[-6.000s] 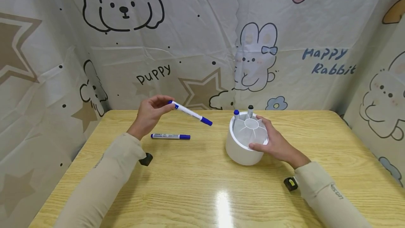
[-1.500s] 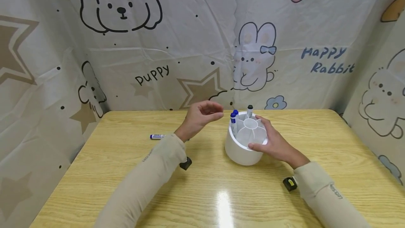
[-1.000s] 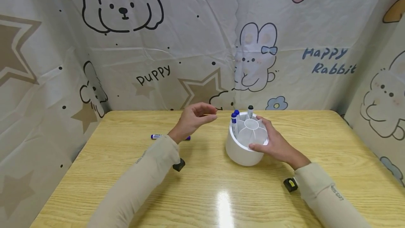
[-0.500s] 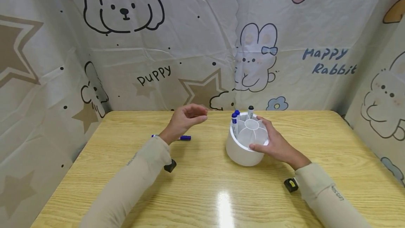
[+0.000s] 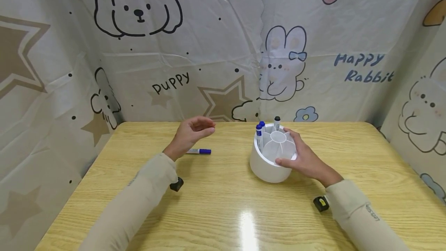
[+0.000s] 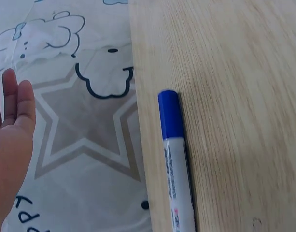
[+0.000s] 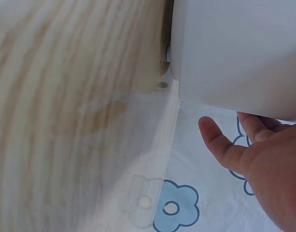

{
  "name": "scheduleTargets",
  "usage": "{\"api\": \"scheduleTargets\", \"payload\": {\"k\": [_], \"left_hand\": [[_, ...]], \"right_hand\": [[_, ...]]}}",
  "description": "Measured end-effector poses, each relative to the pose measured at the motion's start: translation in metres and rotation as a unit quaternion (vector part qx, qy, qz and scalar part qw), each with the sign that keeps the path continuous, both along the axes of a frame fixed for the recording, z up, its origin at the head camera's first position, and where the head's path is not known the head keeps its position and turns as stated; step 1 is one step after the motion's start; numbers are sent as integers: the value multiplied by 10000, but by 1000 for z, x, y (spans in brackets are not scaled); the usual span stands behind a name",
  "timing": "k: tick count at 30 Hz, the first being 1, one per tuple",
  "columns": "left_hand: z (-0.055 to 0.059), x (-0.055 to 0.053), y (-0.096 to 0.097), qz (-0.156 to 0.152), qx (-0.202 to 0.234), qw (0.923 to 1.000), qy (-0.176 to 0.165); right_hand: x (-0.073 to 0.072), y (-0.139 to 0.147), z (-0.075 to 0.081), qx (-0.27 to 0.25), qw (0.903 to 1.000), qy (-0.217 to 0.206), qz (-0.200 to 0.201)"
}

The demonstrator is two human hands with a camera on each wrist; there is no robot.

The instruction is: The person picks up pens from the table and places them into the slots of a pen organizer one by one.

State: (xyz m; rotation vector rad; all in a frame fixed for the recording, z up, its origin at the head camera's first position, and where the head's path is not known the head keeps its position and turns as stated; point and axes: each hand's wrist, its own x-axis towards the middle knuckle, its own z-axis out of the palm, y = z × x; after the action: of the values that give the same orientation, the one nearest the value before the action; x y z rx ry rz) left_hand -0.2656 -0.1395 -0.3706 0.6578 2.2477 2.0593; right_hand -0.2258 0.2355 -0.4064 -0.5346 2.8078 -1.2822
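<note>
My left hand (image 5: 191, 134) hovers above the left side of the table, its fingers loosely bent and nothing between them. Below it a white marker with a blue cap (image 6: 173, 145) lies flat, partly hidden by the hand in the head view. To the right, a round white pen holder (image 5: 269, 169) with divided compartments stands on the table. My right hand (image 5: 308, 160) grips its right rim, thumb at the near side and fingers at the far side. Two blue-capped markers (image 5: 259, 134) stand at the holder's left, and a black-capped marker (image 5: 277, 123) stands at its back.
The wooden table (image 5: 223, 204) ends at the back against a printed cloth (image 5: 223, 42), which also hangs along both sides. A small black camera (image 5: 176, 184) sits under the left wrist and another black camera (image 5: 321, 203) under the right.
Six seconds ago the left hand held a blue-capped marker; a second blue-capped one now stands in the pen holder. The emptied left hand has drawn back leftward. The right hand has stayed put.
</note>
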Motion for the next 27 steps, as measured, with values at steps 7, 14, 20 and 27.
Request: {"api": "scheduleTargets", "payload": {"k": [7, 14, 20, 27], "left_hand": [[-4, 1, -15, 61, 58, 10000, 46], [-6, 4, -24, 81, 23, 10000, 37], [-6, 5, -30, 199, -82, 9997, -105], [-4, 7, -39, 290, -191, 9993, -167]], "right_hand": [[0, 1, -2, -36, 9999, 145, 74], [-1, 1, -2, -46, 9999, 101, 68], [-1, 1, -2, -29, 10000, 74, 39], [-1, 1, -2, -34, 9999, 150, 70]]}}
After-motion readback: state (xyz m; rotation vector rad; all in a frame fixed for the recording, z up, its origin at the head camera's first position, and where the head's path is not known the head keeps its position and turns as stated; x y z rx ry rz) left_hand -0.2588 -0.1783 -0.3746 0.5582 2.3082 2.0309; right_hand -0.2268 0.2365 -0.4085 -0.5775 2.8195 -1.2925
